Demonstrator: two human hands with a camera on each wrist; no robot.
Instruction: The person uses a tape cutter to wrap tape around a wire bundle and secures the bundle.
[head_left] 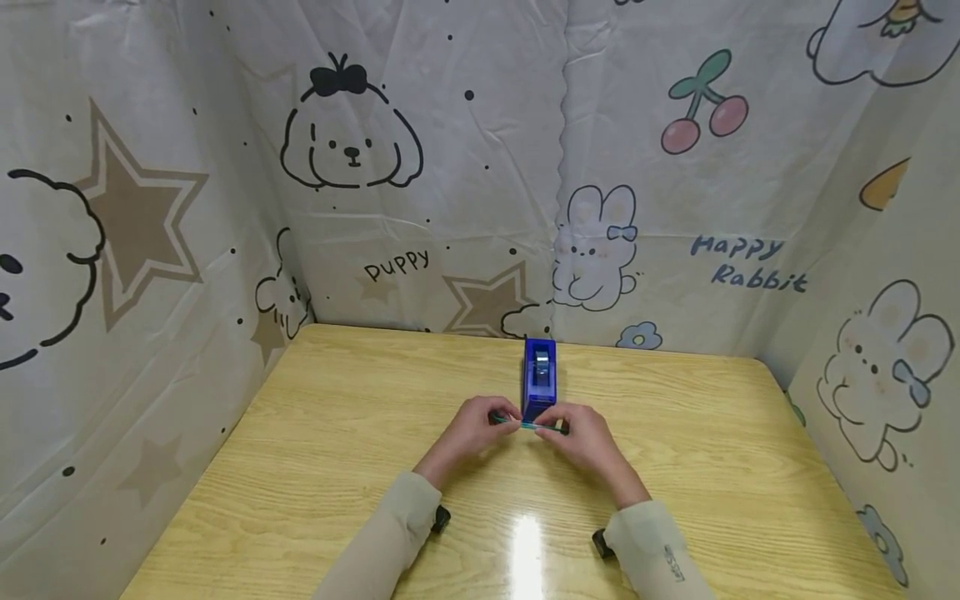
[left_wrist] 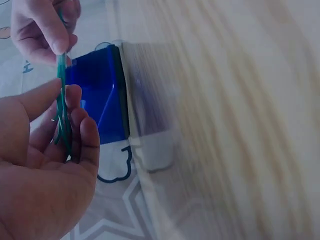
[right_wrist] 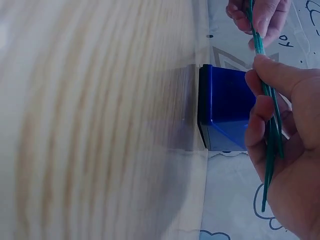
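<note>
A blue tape dispenser [head_left: 540,400] with a roll of clear tape [head_left: 542,365] stands on the table, just beyond both hands. In front of it a small bundle of thin green strands [right_wrist: 270,145] is held level between the hands. My left hand [head_left: 477,427] pinches one side of the bundle between thumb and index finger. The other side is pinched by my right hand [head_left: 588,437], close to the left fingertips. Loose strand ends spread into each palm in the wrist views. A shiny, pale section shows on the bundle between the hands; whether it is tape is unclear.
The wood-grain table [head_left: 360,375] reaches back to a patterned cloth [head_left: 480,167] that hangs behind it and at both sides. A dark wrist camera [head_left: 441,520] sits at the left cuff, another wrist camera [head_left: 602,544] at the right.
</note>
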